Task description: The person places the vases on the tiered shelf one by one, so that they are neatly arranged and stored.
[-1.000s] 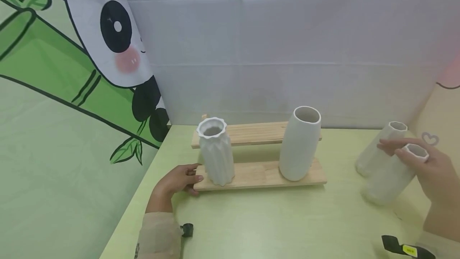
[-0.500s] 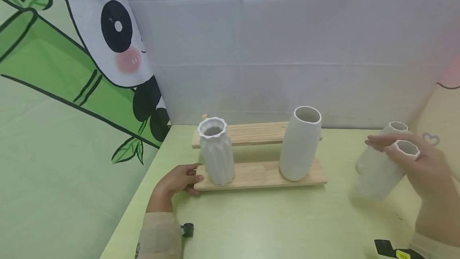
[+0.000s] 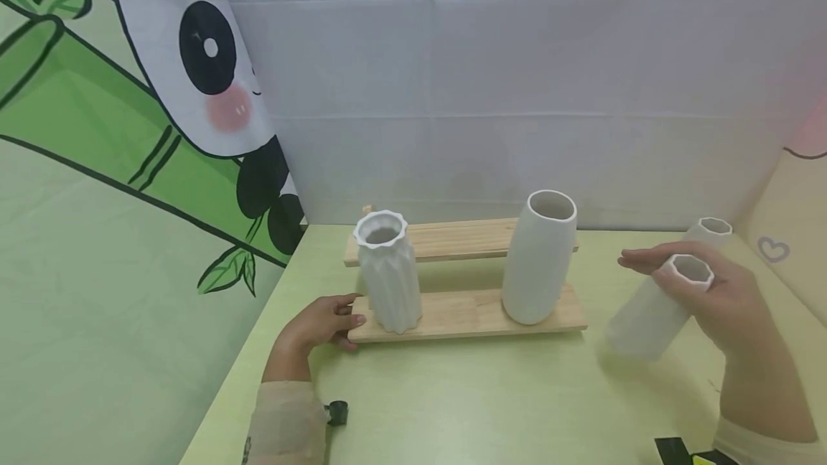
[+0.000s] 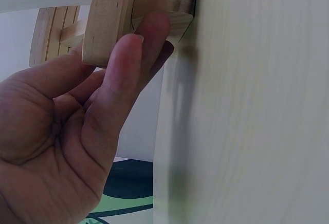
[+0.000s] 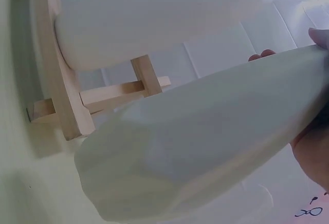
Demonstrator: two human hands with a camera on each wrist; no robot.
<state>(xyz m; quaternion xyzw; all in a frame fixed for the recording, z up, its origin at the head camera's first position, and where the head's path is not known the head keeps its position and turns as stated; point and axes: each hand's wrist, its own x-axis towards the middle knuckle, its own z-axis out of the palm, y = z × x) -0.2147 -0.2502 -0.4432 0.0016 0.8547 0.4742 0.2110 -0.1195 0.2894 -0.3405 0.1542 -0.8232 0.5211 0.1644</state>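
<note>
My left hand point(image 3: 321, 325) grips the left end of the lower board of a two-tier wooden rack point(image 3: 461, 314); the left wrist view shows thumb and fingers around the board's end point(image 4: 110, 23). With my right hand point(image 3: 723, 300) I hold a white faceted vase point(image 3: 652, 314) near its rim, tilted, its base toward the rack. In the right wrist view this vase point(image 5: 195, 136) spans the frame, its base beside the rack's end. On the lower board stand a white fluted vase point(image 3: 390, 278) at the left and a smooth white vase point(image 3: 541, 257) at the right.
Another white faceted vase point(image 3: 711, 230) stands behind my right hand, mostly hidden. The rack's upper board point(image 3: 461, 239) lies behind the lower one. A pale cloth wall point(image 3: 517, 92) backs the yellow-green table point(image 3: 465, 400), with a panda print point(image 3: 213, 70) at the left.
My right hand has moved left with the faceted vase, away from the other faceted vase and closer to the rack. The left hand and the rack have stayed in place.
</note>
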